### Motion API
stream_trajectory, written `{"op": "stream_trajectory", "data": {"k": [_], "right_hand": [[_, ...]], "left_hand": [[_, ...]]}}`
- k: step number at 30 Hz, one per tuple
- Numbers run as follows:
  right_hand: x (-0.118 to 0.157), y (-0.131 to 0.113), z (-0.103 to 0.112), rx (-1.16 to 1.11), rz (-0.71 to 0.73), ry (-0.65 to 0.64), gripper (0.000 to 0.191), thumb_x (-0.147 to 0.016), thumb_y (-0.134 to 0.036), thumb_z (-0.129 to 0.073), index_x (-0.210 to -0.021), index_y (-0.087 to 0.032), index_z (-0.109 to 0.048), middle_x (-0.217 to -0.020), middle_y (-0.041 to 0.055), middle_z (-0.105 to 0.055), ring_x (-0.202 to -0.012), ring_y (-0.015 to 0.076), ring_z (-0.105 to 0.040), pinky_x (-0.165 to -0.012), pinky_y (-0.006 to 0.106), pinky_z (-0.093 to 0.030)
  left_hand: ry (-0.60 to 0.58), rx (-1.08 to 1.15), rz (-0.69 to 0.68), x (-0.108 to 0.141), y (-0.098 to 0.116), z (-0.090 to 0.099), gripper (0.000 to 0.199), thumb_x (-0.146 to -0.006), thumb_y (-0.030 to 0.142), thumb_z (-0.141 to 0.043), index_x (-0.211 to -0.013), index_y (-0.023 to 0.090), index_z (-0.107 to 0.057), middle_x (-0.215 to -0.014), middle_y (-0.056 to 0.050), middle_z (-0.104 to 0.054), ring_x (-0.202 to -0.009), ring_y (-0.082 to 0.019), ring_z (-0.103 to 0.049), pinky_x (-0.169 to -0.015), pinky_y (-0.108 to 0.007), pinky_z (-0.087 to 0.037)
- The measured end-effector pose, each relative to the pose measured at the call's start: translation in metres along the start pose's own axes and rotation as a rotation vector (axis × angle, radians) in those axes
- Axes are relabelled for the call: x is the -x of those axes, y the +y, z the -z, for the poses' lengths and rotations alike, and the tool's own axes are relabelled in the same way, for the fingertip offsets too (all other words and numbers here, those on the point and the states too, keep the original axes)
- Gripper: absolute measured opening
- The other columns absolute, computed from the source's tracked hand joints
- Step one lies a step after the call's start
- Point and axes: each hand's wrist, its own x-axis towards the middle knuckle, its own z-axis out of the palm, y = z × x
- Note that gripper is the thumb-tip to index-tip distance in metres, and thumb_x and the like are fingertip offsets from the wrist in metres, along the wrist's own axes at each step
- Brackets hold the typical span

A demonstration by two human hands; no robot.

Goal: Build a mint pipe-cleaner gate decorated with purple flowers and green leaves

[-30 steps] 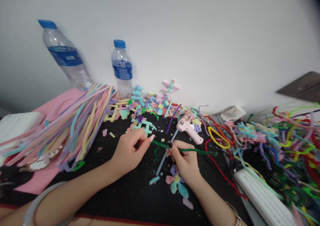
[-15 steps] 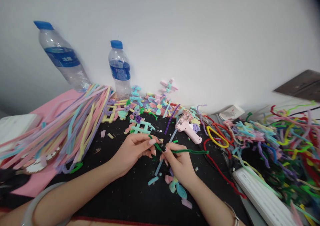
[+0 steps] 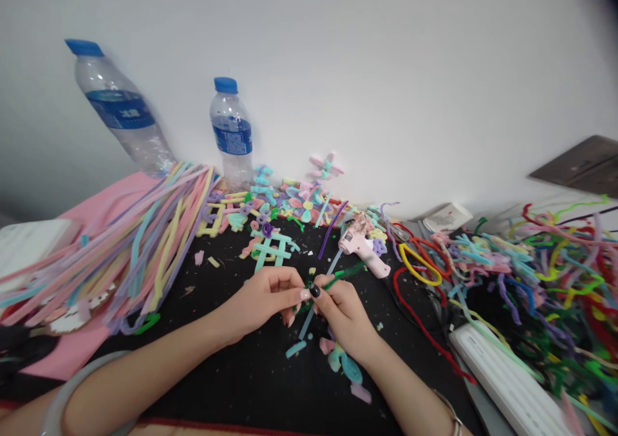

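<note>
A dark green pipe cleaner (image 3: 348,273) is pinched between both hands over the black mat (image 3: 232,378). My left hand (image 3: 275,292) closes thumb and fingertips on its near end. My right hand (image 3: 344,308) grips it right beside, the two thumbs almost touching. The free end sticks out to the right, slightly blurred. What the fingers cover of it is hidden. Under the hands lies a translucent glue stick (image 3: 306,325). A pale pink glue gun (image 3: 362,251) rests just beyond my right hand. Near my right wrist lies a pastel pipe-cleaner flower (image 3: 351,368).
Bundled pastel pipe cleaners (image 3: 168,249) cover a pink sheet (image 3: 77,352) at left. Two plastic bottles, one upright (image 3: 232,136) and one tilted (image 3: 120,111), stand by the wall. A mint lattice piece (image 3: 273,249) lies ahead. A white power strip (image 3: 506,381) and tangled pipe cleaners (image 3: 555,294) fill the right.
The green pipe cleaner's free end has swung up and away from me. Both hands have come closer together, and the short end above my left fingers no longer shows.
</note>
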Motion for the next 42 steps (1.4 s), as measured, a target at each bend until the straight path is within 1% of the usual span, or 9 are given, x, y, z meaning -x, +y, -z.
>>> {"op": "stream_trajectory", "data": {"k": [8, 12, 19, 23, 25, 28, 33, 37, 42], "right_hand": [[-0.003, -0.004, 0.005, 0.119, 0.025, -0.121, 0.026, -0.091, -0.027, -0.044, -0.066, -0.019, -0.047, -0.060, -0.0045, -0.041, -0.056, 0.0103, -0.040, -0.056, 0.023, -0.031], [-0.002, -0.003, 0.004, 0.190, 0.055, -0.090, 0.025, -0.091, -0.022, -0.042, -0.066, -0.019, -0.048, -0.061, -0.0036, -0.043, -0.056, 0.0107, -0.041, -0.058, 0.024, -0.033], [0.000, -0.001, 0.000, 0.174, 0.065, 0.080, 0.016, -0.085, -0.018, -0.048, -0.070, -0.019, -0.053, -0.068, -0.0003, -0.053, -0.059, 0.0119, -0.045, -0.057, 0.024, -0.035], [0.000, 0.002, -0.002, 0.015, -0.015, 0.179, 0.020, -0.086, -0.023, -0.050, -0.067, -0.018, -0.051, -0.061, -0.0030, -0.046, -0.053, 0.0100, -0.040, -0.050, 0.023, -0.032], [0.000, 0.005, -0.003, -0.116, -0.077, 0.237, 0.019, -0.086, -0.028, -0.051, -0.069, -0.018, -0.051, -0.058, -0.0051, -0.040, -0.049, 0.0085, -0.035, -0.046, 0.022, -0.028], [-0.001, 0.008, -0.004, -0.270, -0.142, 0.285, 0.022, -0.084, -0.033, -0.056, -0.068, -0.018, -0.051, -0.056, -0.0061, -0.040, -0.045, 0.0069, -0.033, -0.042, 0.021, -0.026], [-0.004, 0.004, -0.008, -0.484, -0.242, 0.265, 0.026, -0.079, -0.040, -0.061, -0.072, -0.018, -0.049, -0.048, -0.0076, -0.046, -0.036, 0.0047, -0.033, -0.036, 0.018, -0.023], [-0.005, 0.001, -0.009, -0.536, -0.271, 0.255, 0.027, -0.077, -0.041, -0.063, -0.077, -0.018, -0.049, -0.048, -0.0057, -0.055, -0.030, 0.0042, -0.035, -0.032, 0.017, -0.023], [-0.005, 0.001, -0.009, -0.529, -0.273, 0.277, 0.026, -0.075, -0.039, -0.065, -0.077, -0.018, -0.050, -0.050, -0.0052, -0.057, -0.029, 0.0054, -0.042, -0.029, 0.017, -0.030]], "left_hand": [[-0.025, -0.286, 0.003, 0.006, 0.009, -0.002, 0.018, -0.079, 0.023, -0.055, -0.063, 0.016, -0.050, -0.049, 0.007, -0.050, -0.045, -0.008, -0.050, -0.048, -0.019, -0.039], [-0.027, -0.346, -0.023, 0.006, 0.008, -0.001, 0.019, -0.080, 0.025, -0.055, -0.063, 0.017, -0.050, -0.049, 0.006, -0.051, -0.046, -0.009, -0.050, -0.049, -0.020, -0.039], [-0.036, -0.288, -0.033, 0.002, 0.002, 0.002, 0.019, -0.081, 0.027, -0.056, -0.066, 0.016, -0.053, -0.051, 0.006, -0.050, -0.047, -0.009, -0.051, -0.050, -0.020, -0.042], [0.017, -0.218, -0.060, 0.000, 0.000, 0.000, 0.010, -0.078, 0.025, -0.060, -0.075, 0.016, -0.057, -0.055, 0.006, -0.053, -0.050, -0.009, -0.054, -0.052, -0.021, -0.045], [0.060, -0.215, -0.120, 0.000, -0.001, -0.001, 0.015, -0.075, 0.023, -0.065, -0.086, 0.016, -0.058, -0.064, 0.004, -0.057, -0.055, -0.010, -0.057, -0.055, -0.021, -0.048], [0.131, -0.380, -0.241, 0.003, -0.003, -0.001, 0.022, -0.072, 0.021, -0.068, -0.093, 0.017, -0.063, -0.076, 0.000, -0.065, -0.065, -0.012, -0.061, -0.060, -0.022, -0.051], [0.235, -0.633, -0.418, 0.008, -0.006, 0.000, 0.020, -0.077, 0.019, -0.065, -0.097, 0.021, -0.069, -0.087, -0.002, -0.074, -0.075, -0.015, -0.068, -0.070, -0.023, -0.053], [0.314, -0.686, -0.495, 0.008, -0.005, 0.001, 0.013, -0.079, 0.019, -0.064, -0.088, 0.021, -0.072, -0.080, -0.002, -0.075, -0.070, -0.016, -0.069, -0.066, -0.023, -0.052], [0.252, -0.679, -0.535, 0.007, -0.003, 0.002, 0.015, -0.083, 0.018, -0.059, -0.083, 0.021, -0.073, -0.072, -0.001, -0.073, -0.067, -0.015, -0.067, -0.066, -0.024, -0.051]]}}
